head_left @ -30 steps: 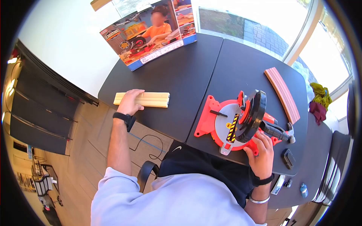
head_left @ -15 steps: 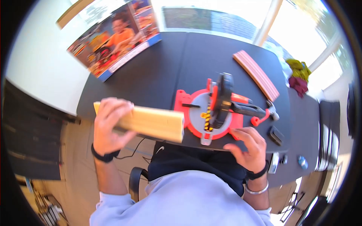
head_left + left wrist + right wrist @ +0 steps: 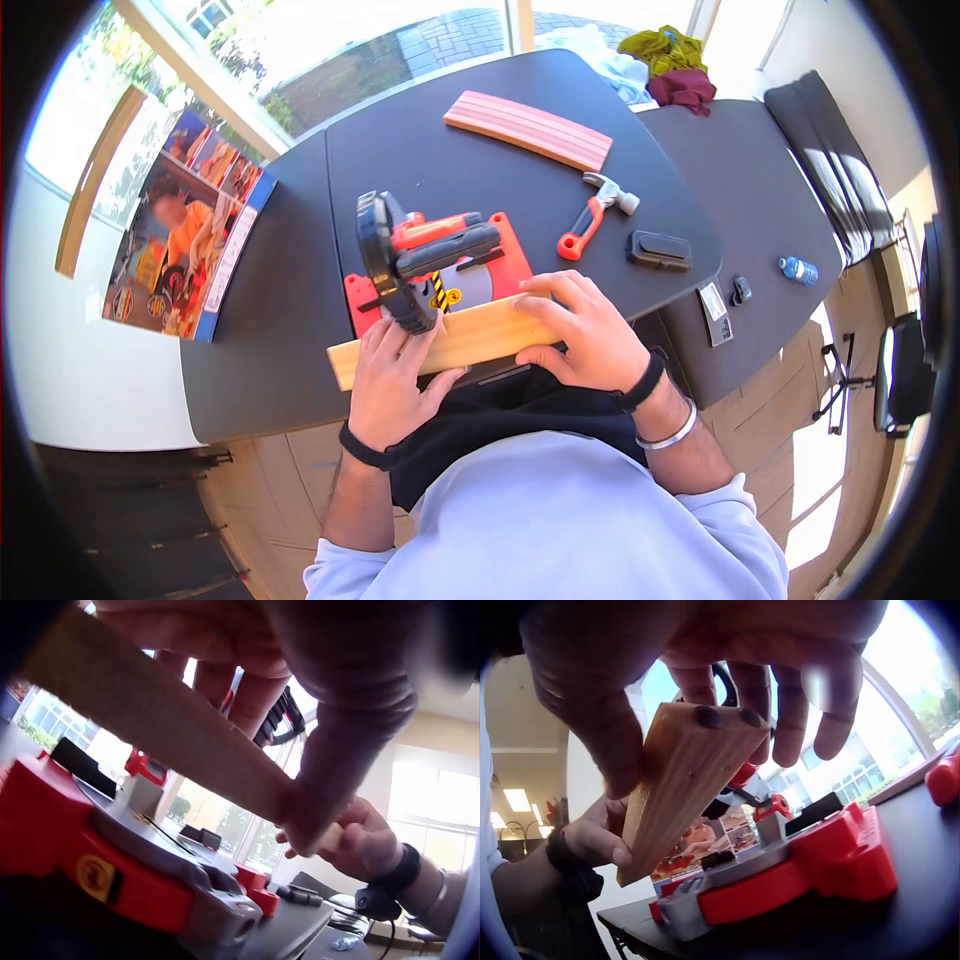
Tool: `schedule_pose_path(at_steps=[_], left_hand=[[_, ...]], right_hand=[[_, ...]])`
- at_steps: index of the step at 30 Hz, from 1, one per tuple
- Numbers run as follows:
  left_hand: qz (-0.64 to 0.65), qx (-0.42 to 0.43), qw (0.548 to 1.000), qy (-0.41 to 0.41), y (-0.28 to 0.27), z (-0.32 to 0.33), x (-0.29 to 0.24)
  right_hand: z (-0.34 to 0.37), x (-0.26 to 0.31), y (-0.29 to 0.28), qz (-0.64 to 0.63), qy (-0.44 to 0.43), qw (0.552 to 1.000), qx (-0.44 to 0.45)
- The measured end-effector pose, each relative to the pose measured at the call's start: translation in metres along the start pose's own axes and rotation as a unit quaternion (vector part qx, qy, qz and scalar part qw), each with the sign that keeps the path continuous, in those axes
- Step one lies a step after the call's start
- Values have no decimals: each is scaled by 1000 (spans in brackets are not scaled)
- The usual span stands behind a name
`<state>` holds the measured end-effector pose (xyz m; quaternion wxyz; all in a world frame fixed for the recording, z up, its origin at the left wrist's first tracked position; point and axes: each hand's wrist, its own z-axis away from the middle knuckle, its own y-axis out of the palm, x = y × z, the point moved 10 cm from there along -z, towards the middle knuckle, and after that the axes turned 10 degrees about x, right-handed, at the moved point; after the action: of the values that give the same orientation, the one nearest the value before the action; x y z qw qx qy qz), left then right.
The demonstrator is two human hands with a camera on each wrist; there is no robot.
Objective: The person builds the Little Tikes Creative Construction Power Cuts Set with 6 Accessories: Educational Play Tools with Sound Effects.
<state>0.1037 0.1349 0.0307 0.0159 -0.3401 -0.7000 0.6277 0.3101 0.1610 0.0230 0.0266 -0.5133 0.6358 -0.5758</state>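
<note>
A pale wooden block (image 3: 480, 337) is held in both hands over the near edge of a red and grey toy miter saw (image 3: 447, 250). My left hand (image 3: 392, 385) grips its left part, thumb on the near side and fingers over the far side, close to the black blade guard (image 3: 374, 245). Around the right end, my right hand (image 3: 595, 340) has its thumb and fingers on opposite sides. In the right wrist view, the block (image 3: 690, 776) is tilted above the saw base (image 3: 844, 859), with two dark round spots on its end.
Right of the saw lie a claw hammer (image 3: 590, 220) and a black case (image 3: 658, 251). A reddish curved plank (image 3: 525, 130) is farther back on the dark table (image 3: 400, 160). A printed box (image 3: 190, 240) stands at left. A bottle (image 3: 797, 270) lies on the right-hand surface.
My left hand lifted the block off the table and brought it right, over the saw's front. My right hand left the saw's edge and took the block's other end. The head view turned right.
</note>
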Motion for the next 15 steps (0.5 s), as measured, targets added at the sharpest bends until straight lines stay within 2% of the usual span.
schedule_pose_path(at_steps=[2,4,6,12,14,15], left_hand=[[-45,14,998,-45,12,-2,10],[-55,18,997,-48,15,1,22],[-55,6,996,-76,10,2,33],[-66,8,994,-82,1,-4,37],[-76,7,994,-73,-1,-9,39],[-52,22,995,-82,1,-10,45]], right_hand=[[4,-14,-1,21,20,999,-14],[5,-27,-3,14,35,999,-27],[5,-34,-5,68,33,996,-49],[-5,-54,-35,81,100,985,-117],[-3,-76,-42,125,209,963,-117],[-4,-81,-43,154,226,956,-106]])
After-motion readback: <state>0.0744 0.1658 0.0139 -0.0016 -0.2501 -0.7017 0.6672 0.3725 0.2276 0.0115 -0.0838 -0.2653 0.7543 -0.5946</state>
